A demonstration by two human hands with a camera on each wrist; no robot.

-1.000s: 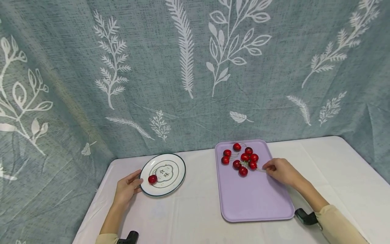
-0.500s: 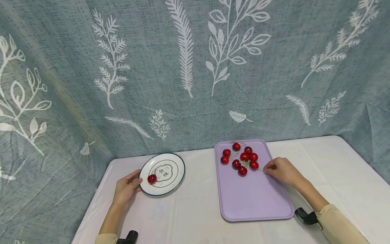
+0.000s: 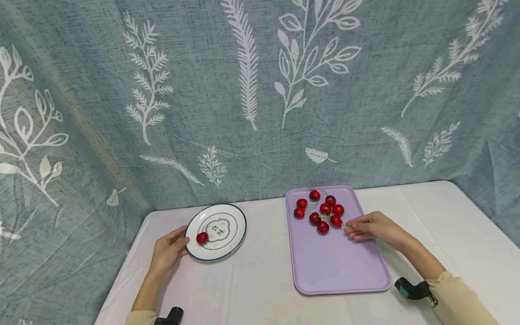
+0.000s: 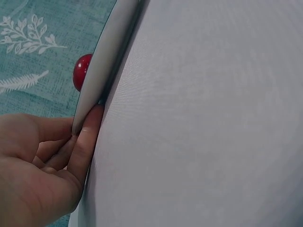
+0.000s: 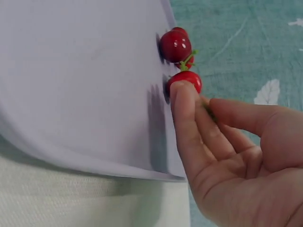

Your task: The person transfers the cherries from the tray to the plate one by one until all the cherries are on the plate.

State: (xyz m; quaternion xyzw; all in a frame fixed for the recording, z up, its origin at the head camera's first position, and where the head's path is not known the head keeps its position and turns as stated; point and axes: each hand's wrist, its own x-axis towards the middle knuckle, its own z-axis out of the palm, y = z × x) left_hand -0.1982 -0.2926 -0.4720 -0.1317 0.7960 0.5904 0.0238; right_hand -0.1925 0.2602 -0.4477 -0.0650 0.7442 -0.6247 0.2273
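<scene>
In the head view my left hand [image 3: 165,253] grips the rim of a white plate [image 3: 233,239] with a dark edge, thumb above and fingers beneath. One red cherry [image 3: 202,238] lies on the plate near that hand. On the right, my right hand [image 3: 375,228] reaches over the side of a purple tray [image 3: 341,266]. Its thumb and fingers pinch the green stem of a red cherry [image 3: 336,221]; in the right wrist view a fingertip overlaps this cherry [image 5: 191,80], and the stem's end shows by the thumb.
Several more cherries [image 3: 322,227] with stems cluster in the tray's far half. White cloth [image 3: 264,266] covers the table between plate and tray. A teal patterned curtain [image 3: 260,149] hangs right behind the table. Black wrist devices [image 3: 412,289] sit at both sleeves.
My right hand has turned and shifted slightly left toward the cherries, its fingers now stretched further out. The cherry at its fingertips has shifted slightly. The left hand and plate stay put.
</scene>
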